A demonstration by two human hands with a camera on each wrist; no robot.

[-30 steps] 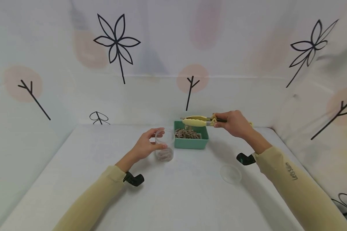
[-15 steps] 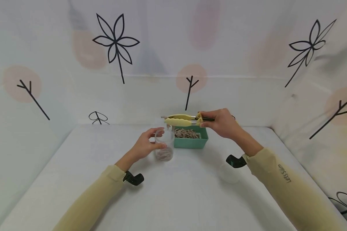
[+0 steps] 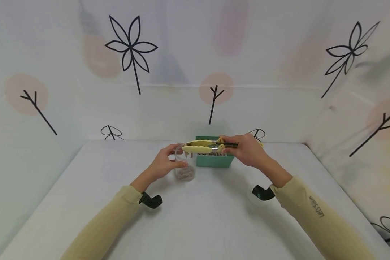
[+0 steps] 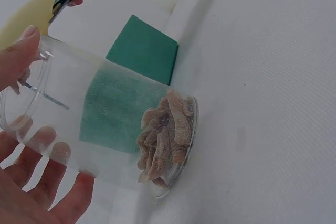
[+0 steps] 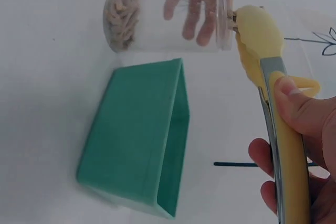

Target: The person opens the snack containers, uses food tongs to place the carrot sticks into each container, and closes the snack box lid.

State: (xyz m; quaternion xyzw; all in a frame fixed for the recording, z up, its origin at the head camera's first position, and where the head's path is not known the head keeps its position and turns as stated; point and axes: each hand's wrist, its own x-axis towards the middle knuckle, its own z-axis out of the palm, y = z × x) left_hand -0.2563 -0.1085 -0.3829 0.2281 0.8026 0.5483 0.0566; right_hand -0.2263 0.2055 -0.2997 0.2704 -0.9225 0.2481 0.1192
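Observation:
My left hand (image 3: 162, 165) holds a clear plastic jar (image 3: 189, 165) upright on the white table, fingers and thumb round its upper part. Brownish-grey strips (image 4: 167, 135), like dried pieces, lie in a small heap at the jar's bottom. Yellow-tipped tongs (image 3: 199, 149) are gripped by my right hand (image 3: 249, 151). Their tips are at the jar's mouth, and a few strips (image 5: 232, 20) poke out from between them there. A green rectangular box (image 3: 213, 162) stands just right of the jar; more strips show inside it, partly hidden behind the tongs.
A clear round lid (image 3: 251, 199) lies flat on the table (image 3: 195, 224) at the right, partly covered by the black camera (image 3: 263, 193) on my right wrist. White cloth walls (image 3: 175, 112) with plant drawings close off the back and sides.
The tongs have moved left from above the green box to the jar, carrying strips, then come down to its mouth. My left hand and the jar have stayed in place.

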